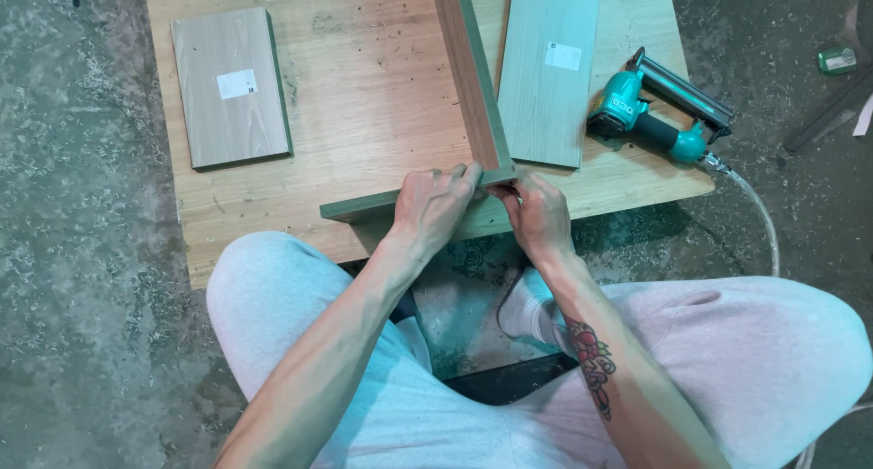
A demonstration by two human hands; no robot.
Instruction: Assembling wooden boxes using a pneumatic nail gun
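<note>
Rough grey concrete floor [73,251] across the whole frame, dusted with sawdust. On it, filling the upper middle, a large flat sheet of light plywood [364,96], its near edge running just above the knees. Lower half of the frame taken up by two legs in pale grey trousers [755,360], knees spread wide.

At centre, two narrow green-edged boards met at a right angle [473,78]: one standing on edge from the top of the frame down to the middle, the other lying crosswise at the plywood's near edge (corner joint right at the fingertips). Right of the upright strip, a long pale grey laminate panel [548,69] with a small white label; in the upper left, a shorter grey laminate panel [232,87], also labelled, well apart from the rest.

At the right edge of the plywood, a teal and black pneumatic nail gun [655,110] lying on its side, clear air hose [759,214] curling down to the floor.

Left hand [432,205] closed over the corner joint from above, fingers wrapped on the crosswise board. Right hand [538,214] pinching the same corner from the right, touching the left hand's fingertips.
</note>
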